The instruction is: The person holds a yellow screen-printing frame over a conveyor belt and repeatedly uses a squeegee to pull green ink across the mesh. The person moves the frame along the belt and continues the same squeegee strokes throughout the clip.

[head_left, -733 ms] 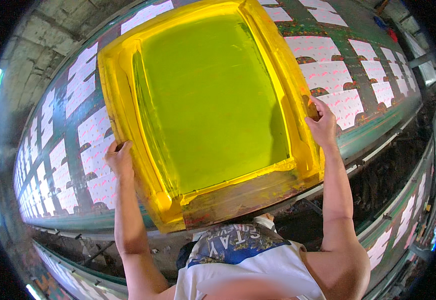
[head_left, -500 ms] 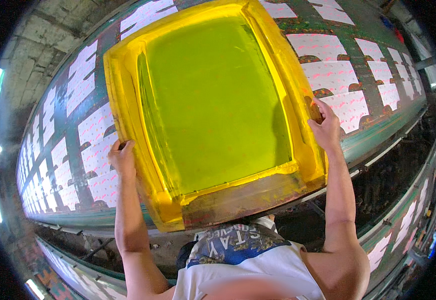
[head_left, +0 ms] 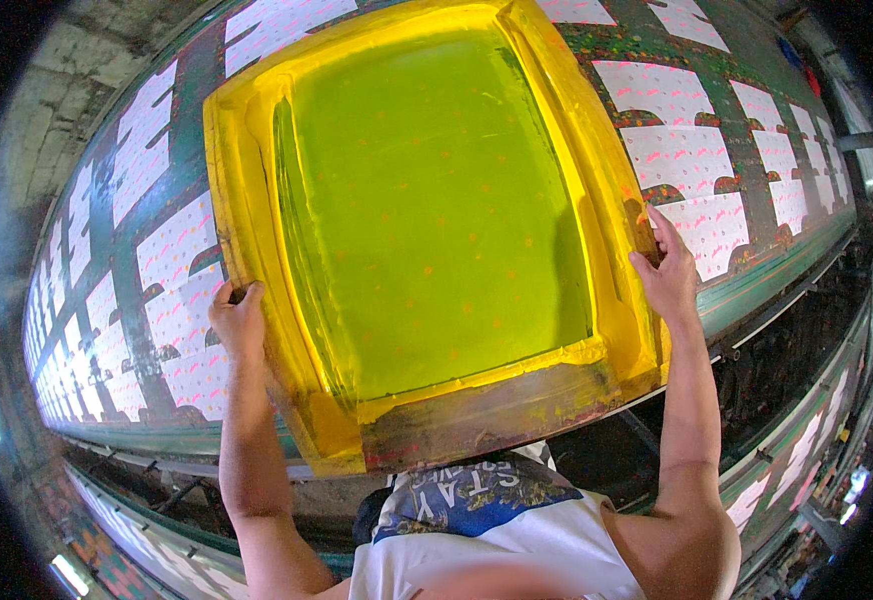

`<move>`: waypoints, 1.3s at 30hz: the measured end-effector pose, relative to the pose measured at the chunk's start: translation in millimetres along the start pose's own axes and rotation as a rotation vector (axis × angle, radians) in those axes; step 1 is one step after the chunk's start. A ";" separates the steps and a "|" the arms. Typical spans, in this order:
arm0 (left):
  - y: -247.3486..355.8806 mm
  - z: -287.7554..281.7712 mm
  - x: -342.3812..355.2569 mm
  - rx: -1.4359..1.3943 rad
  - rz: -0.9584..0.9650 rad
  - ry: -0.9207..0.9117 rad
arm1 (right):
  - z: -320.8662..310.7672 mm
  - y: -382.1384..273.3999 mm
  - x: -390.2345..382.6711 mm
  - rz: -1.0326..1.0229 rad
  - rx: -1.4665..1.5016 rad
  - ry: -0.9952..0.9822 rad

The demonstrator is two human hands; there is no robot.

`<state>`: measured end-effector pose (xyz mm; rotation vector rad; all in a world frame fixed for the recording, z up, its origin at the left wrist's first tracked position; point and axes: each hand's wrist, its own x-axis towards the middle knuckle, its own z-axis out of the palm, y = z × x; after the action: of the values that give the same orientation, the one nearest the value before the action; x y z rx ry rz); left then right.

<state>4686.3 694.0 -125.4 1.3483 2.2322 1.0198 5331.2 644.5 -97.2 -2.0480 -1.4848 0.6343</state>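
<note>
I hold a large yellow-stained screen frame [head_left: 242, 150] by its two long sides over the long printing table. Its inner mesh [head_left: 427, 220] is greenish yellow, with faint orange dots showing in it. My left hand [head_left: 240, 315] pinches the left rim at its lower part. My right hand [head_left: 667, 270] grips the right rim a little higher, fingertips along the outer edge. The near bar of the frame is smeared brown and sits just above my shirt.
The green table [head_left: 727, 305] carries rows of white cut pieces [head_left: 682, 160] with small pink prints on both sides of the frame. Behind me runs a dark gap with rails, then a second table [head_left: 797, 440] with white pieces. A concrete wall [head_left: 77, 80] is at upper left.
The frame and both hands have shifted rightward in view, the right hand also lower. The orange dots in the mesh now show more clearly. Both grips look the same.
</note>
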 end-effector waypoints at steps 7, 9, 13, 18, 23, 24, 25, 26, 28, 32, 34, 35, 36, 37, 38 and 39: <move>16.2 5.0 36.3 0.053 -0.019 0.013 | -1.1 -17.9 -73.5 -0.523 -0.252 0.080; 14.5 14.0 47.0 -0.063 -0.097 0.009 | 2.8 -31.3 -117.0 -0.597 -0.147 -0.203; -1.3 25.8 53.3 -0.030 0.018 0.090 | 24.3 -63.0 -191.4 -0.874 -0.005 -0.392; -15.6 26.4 57.2 0.001 0.039 0.034 | 37.8 -91.8 -208.1 -0.948 -0.309 -0.476; -7.3 40.4 49.6 0.222 0.108 0.235 | 48.7 -129.1 -199.4 -0.939 -0.389 -0.414; -4.9 37.1 51.3 0.112 0.080 0.127 | 56.2 -138.5 -195.9 -0.937 -0.408 -0.421; -1.6 38.4 49.7 0.025 0.033 0.029 | 67.1 -149.3 -191.8 -0.922 -0.460 -0.437; 1.9 38.2 48.8 -0.004 0.007 0.009 | 72.6 -158.7 -188.9 -0.869 -0.463 -0.480; 8.2 36.7 44.5 -0.025 0.007 0.051 | 77.5 -173.9 -178.7 -0.820 -0.437 -0.535; 18.0 25.1 37.1 0.031 0.009 0.120 | 72.5 -187.6 -179.9 -0.709 -0.449 -0.637; 22.9 20.2 31.6 0.045 0.003 0.115 | 72.0 -185.4 -192.1 -0.697 -0.489 -0.647; 25.1 18.3 29.2 0.044 -0.003 0.122 | 76.9 -182.4 -200.9 -0.726 -0.491 -0.618; 28.1 16.2 27.5 0.046 -0.010 0.126 | 81.1 -179.5 -207.8 -0.762 -0.492 -0.587; 30.0 13.9 26.8 0.051 -0.024 0.078 | 86.0 -176.5 -214.0 -0.794 -0.502 -0.539; 31.6 12.5 26.1 0.049 -0.030 0.074 | 91.2 -173.2 -219.6 -0.834 -0.515 -0.487; 34.1 11.4 26.0 0.055 -0.031 0.078 | 93.1 -171.5 -222.2 -0.871 -0.520 -0.434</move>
<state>4701.8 731.1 -106.6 1.3133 2.3472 1.0241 5086.0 489.5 -39.7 -1.3481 -2.7695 0.3447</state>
